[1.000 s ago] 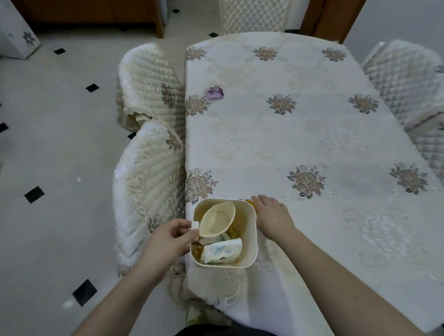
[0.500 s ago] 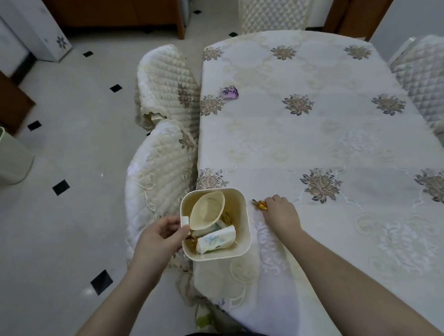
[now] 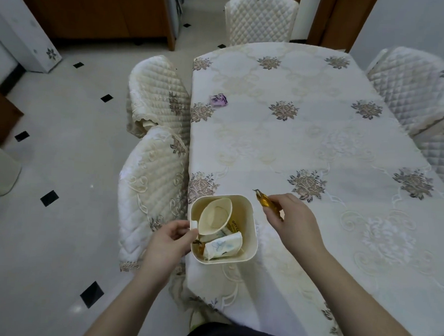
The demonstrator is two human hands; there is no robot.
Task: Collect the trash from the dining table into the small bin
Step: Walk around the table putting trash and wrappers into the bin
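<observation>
Table [image 3: 321, 137]: right hand [image 3: 294, 224] half-hides gold wrapper [image 3: 265, 203].

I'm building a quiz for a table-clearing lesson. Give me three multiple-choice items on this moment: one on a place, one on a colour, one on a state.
1. Where is the purple wrapper?
A. in the small bin
B. on the table near its left edge
C. on the floor

2. What colour is the wrapper in the right hand?
A. gold
B. green
C. blue

3. How is the small bin held?
A. hangs from a chair
B. stands alone mid-table
C. gripped by the left hand

Answers: 1 B, it lies on the cloth by a chair; 2 A, the pinched gold wrapper shines amber; 3 C, fingers grip its side.
</observation>
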